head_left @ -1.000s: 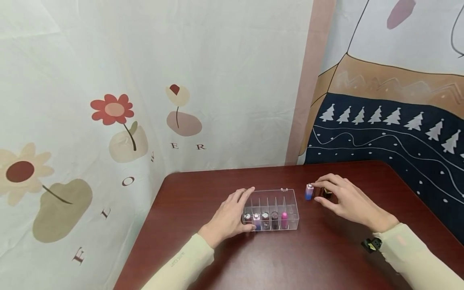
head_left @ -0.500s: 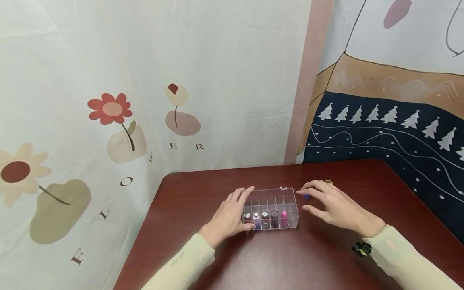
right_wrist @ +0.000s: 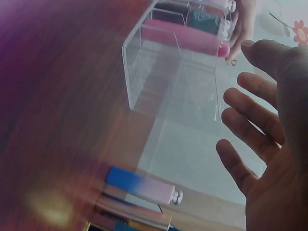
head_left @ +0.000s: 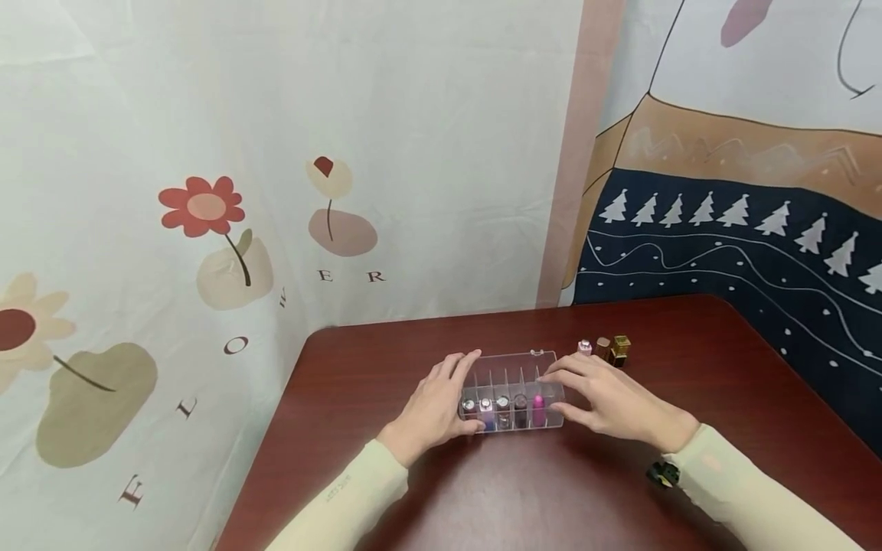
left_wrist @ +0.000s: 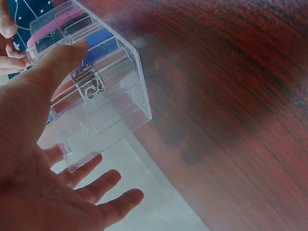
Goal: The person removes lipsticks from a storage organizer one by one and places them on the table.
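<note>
A clear divided organizer box (head_left: 498, 367) stands on the table, its front row holding several lipsticks, among them a bright pink tube (head_left: 538, 413) towards the right end. My left hand (head_left: 429, 417) grips the box's left end, thumb over the front; in the left wrist view the thumb lies across the clear wall (left_wrist: 118, 108) and the fingers reach behind. Over the right end hovers my right hand (head_left: 606, 398), holding nothing. The right wrist view shows its fingers (right_wrist: 236, 161) spread and apart from the box wall (right_wrist: 166, 91).
Three loose tubes stand behind my right hand: a pink-and-blue lipstick (head_left: 584, 347), a brown one (head_left: 602, 349) and a gold-and-black one (head_left: 620, 350). The dark red table (head_left: 386, 348) meets a printed curtain (head_left: 448, 191) at the back.
My right hand has moved left and towards me, away from the loose tubes to the box's right end. Those tubes are uncovered now. The left hand stays on the box.
</note>
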Demonstrator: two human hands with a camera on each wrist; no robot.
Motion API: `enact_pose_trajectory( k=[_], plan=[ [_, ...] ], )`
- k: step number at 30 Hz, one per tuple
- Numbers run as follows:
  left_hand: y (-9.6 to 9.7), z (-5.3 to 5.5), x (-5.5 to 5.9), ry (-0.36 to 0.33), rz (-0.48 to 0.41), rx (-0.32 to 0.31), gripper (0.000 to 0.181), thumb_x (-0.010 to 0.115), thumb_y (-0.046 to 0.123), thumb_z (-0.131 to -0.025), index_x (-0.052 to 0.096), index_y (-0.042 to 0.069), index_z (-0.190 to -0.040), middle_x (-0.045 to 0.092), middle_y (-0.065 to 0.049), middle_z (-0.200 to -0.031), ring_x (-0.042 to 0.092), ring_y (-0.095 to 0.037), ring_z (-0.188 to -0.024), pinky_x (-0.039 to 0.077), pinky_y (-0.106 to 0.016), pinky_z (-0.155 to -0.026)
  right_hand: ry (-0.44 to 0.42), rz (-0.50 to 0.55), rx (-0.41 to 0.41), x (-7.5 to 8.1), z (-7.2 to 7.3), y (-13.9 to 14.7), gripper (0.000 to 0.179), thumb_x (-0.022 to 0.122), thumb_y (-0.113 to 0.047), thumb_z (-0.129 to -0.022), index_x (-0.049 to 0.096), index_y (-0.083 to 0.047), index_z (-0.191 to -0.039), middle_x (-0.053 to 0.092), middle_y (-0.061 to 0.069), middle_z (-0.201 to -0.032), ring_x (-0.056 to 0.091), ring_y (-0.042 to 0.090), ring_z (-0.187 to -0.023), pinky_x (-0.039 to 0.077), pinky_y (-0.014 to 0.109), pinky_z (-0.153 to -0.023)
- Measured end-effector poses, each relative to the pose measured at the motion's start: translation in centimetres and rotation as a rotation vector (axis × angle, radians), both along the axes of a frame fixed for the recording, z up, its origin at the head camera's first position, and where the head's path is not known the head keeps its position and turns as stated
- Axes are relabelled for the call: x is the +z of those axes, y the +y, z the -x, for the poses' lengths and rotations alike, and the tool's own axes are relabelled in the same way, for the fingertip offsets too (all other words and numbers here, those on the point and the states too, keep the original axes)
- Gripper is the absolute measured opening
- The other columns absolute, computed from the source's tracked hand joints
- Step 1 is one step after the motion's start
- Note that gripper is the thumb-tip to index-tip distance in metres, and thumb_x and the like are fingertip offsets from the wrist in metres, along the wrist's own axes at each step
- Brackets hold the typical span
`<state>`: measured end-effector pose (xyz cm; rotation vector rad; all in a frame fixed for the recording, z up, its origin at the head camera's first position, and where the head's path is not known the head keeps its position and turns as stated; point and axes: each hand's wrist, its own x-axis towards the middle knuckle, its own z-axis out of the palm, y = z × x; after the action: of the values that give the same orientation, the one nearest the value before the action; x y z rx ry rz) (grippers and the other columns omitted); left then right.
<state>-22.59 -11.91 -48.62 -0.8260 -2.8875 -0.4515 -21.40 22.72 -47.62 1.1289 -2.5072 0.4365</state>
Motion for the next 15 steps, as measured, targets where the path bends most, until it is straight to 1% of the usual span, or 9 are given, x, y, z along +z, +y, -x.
enact_pose_trajectory(
  k=[5,11,15],
  plan=[
    [0.1,-0.1,-0.2,0.005,0.01,0.007,0.128,0.108,0.048,-0.082,0.034,0.018,-0.181,0.054,-0.019,-0.171,0.065,-0.046,-0.148,0.065,-0.063,-0.113,-0.022,-0.021,0.013,-0.4,-0.1,-0.7,0.041,0.096,-0.028,-0.098,0.084,-0.019,-0.137,0.081,-0.005,-0.132,0.075,0.019,-0.127,0.064,0.058,-0.114],
    [0.3,0.0,0.0,0.0,0.009,0.01,0.127,0.108,0.048,-0.083,0.033,0.019,-0.182,0.054,-0.019,-0.171,0.064,-0.046,-0.149,0.064,-0.064,-0.115,-0.022,-0.02,0.026,-0.6,0.2,-1.0,0.042,0.097,-0.028,-0.097,0.084,-0.018,-0.136,0.081,-0.005,-0.129,0.076,0.017,-0.122,0.066,0.056,-0.109],
    [0.2,-0.1,0.1,0.002,0.021,0.016,0.127,0.108,0.049,-0.083,0.034,0.018,-0.182,0.054,-0.02,-0.171,0.064,-0.047,-0.15,0.062,-0.064,-0.119,-0.043,-0.021,0.033,-0.9,0.6,-1.3,0.042,0.096,-0.029,-0.098,0.084,-0.017,-0.136,0.081,-0.003,-0.127,0.076,0.017,-0.121,0.066,0.055,-0.107]
  ],
)
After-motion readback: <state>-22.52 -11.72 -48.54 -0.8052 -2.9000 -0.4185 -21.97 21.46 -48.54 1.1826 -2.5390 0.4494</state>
